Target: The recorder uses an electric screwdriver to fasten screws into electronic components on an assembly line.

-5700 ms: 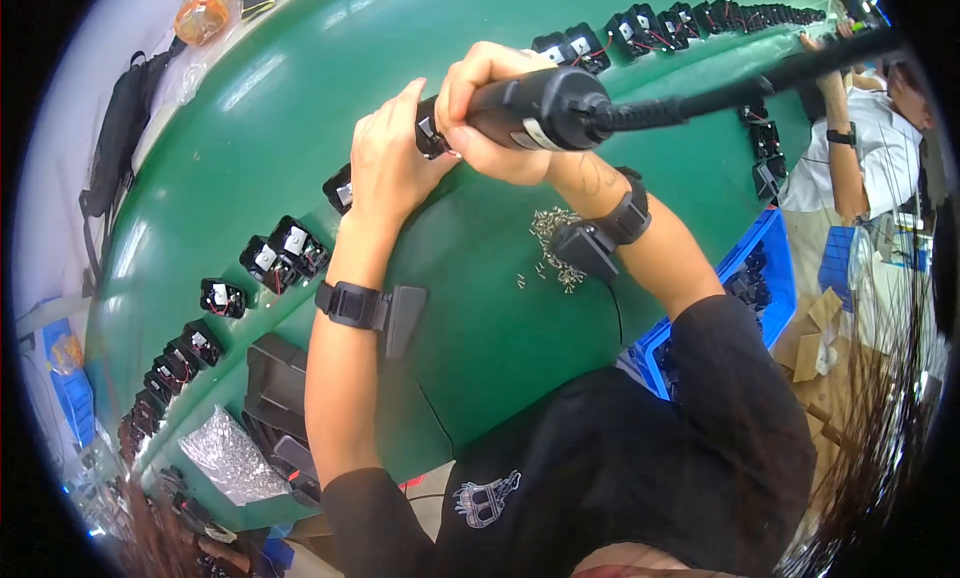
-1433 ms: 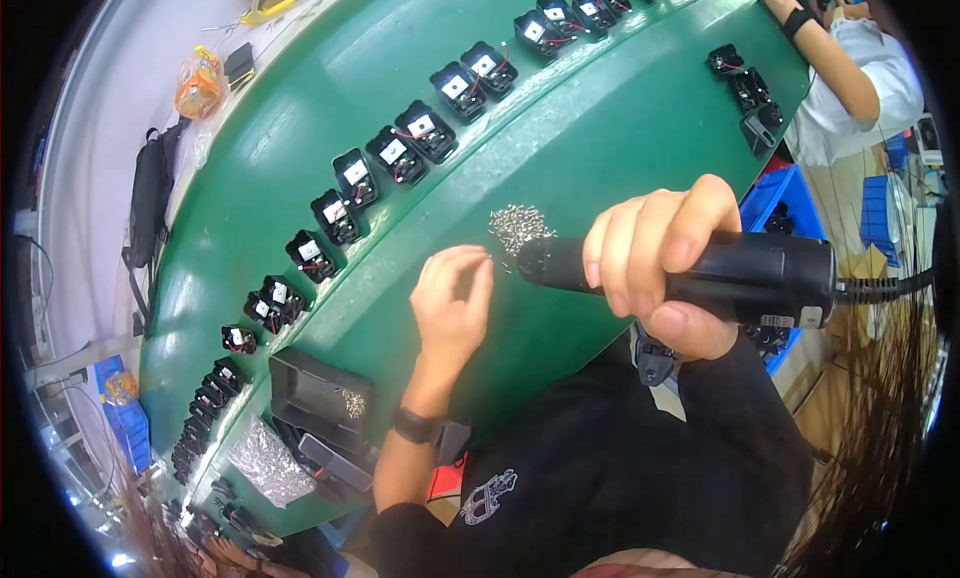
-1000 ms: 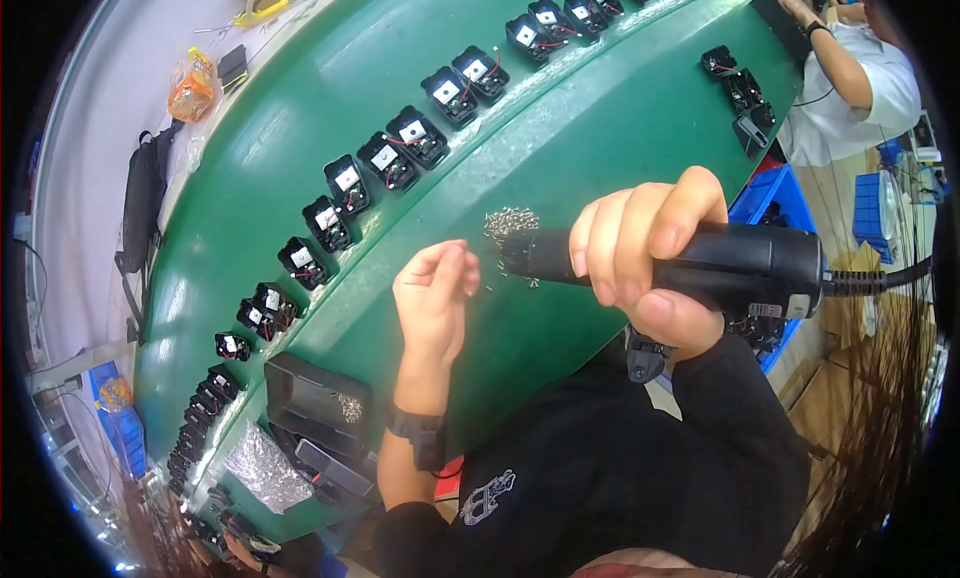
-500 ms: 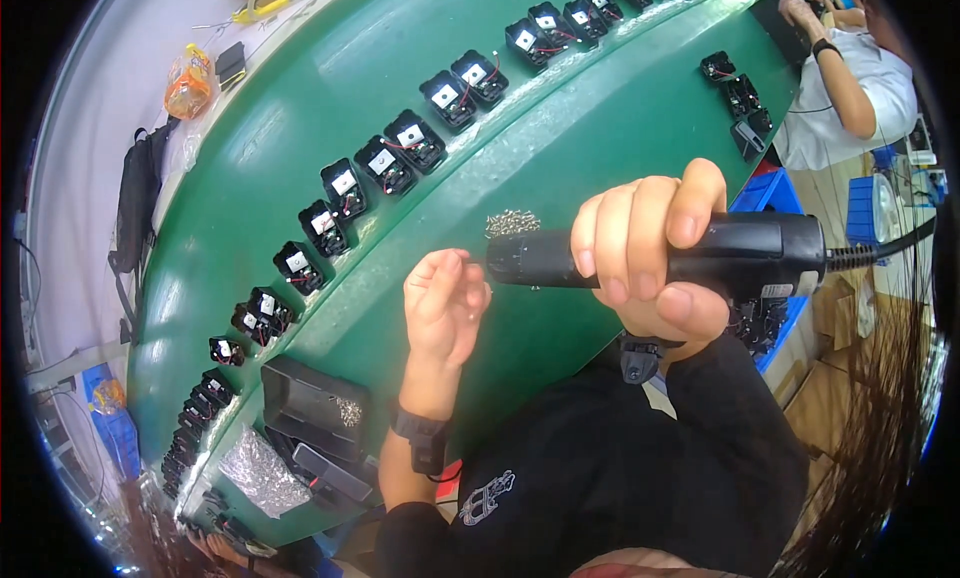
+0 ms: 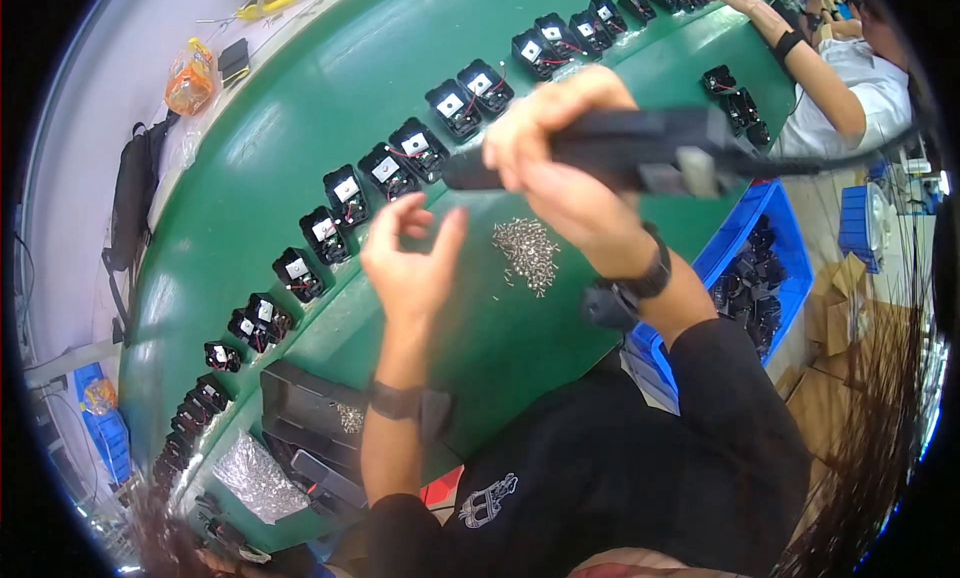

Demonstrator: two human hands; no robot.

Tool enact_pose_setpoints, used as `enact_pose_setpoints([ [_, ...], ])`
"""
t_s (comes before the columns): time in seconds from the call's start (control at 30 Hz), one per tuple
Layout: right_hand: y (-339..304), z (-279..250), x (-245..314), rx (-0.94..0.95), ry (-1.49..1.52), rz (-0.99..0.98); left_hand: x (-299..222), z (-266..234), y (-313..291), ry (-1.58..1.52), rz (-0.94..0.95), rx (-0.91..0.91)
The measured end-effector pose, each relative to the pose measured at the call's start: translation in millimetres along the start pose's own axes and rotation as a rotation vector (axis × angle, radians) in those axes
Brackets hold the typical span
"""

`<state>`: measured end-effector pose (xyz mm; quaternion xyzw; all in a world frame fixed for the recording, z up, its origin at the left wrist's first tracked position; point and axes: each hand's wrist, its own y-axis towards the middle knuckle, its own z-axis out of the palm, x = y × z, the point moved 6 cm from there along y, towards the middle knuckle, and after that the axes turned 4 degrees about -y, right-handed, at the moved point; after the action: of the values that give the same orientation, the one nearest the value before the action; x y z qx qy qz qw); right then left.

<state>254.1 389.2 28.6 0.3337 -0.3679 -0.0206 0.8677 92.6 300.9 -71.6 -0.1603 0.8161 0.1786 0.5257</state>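
Shirt: I am wearing black (image 5: 600,458), with dark straps circling both wrists.
Tray: a dark tray (image 5: 300,403) is sitting to my left, with a few screws lying in it; a clear bag (image 5: 260,478) of shiny bits is resting beside it.
Bin: a blue bin (image 5: 795,243) is standing to my right, holding black parts (image 5: 750,278).
Left hand: my left hand (image 5: 410,273) is holding nothing that shows, thumb and fingers spreading apart near the housings; it is blurring.
Right hand: my right hand (image 5: 570,193) is wrapping around the driver.
Driver: the black driver (image 5: 640,148) is pointing its nose left, its cord (image 5: 840,163) running right.
Screws: a loose pile (image 5: 527,253) is lying on the green counter (image 5: 480,348), between my forearms.
Housings: black housings (image 5: 345,193) are lining the counter in a curve beyond my hands, showing white patches and red wires.
Co-worker: a person in white (image 5: 830,98) is reaching over the counter, far right.
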Motion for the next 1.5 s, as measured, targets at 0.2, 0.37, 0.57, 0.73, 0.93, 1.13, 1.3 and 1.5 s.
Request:
enact_pose_setpoints([
  [0.2, 18, -16, -65, 0.007, -0.139, -0.030, -22, 1, 46, 0.739, 0.419, -0.038],
  [0.37, 14, -21, -88, -0.044, -0.147, -0.015, -12, 13, 62, 0.840, 0.399, 0.021],
  [0.57, 14, -23, -93, -0.054, -0.172, -0.029, 7, 14, 74, 0.857, 0.416, 0.107],
  [0.73, 13, -23, -96, -0.038, -0.148, -0.029, 11, 14, 75, 0.810, 0.458, 0.100],
  [0.93, 12, -22, -101, -0.002, -0.182, -0.009, 18, 12, 75, 0.770, 0.440, 0.104],
  [1.13, 11, -21, -94, -0.022, -0.109, -0.002, 17, 12, 74, 0.751, 0.420, 0.109],
  [1.3, 13, -19, -80, -0.022, -0.037, -0.039, -2, 5, 71, 0.567, 0.509, -0.008],
  [1.5, 17, -15, -64, -0.025, -0.007, -0.067, 0, 0, 72, 0.584, 0.637, -0.007],
])
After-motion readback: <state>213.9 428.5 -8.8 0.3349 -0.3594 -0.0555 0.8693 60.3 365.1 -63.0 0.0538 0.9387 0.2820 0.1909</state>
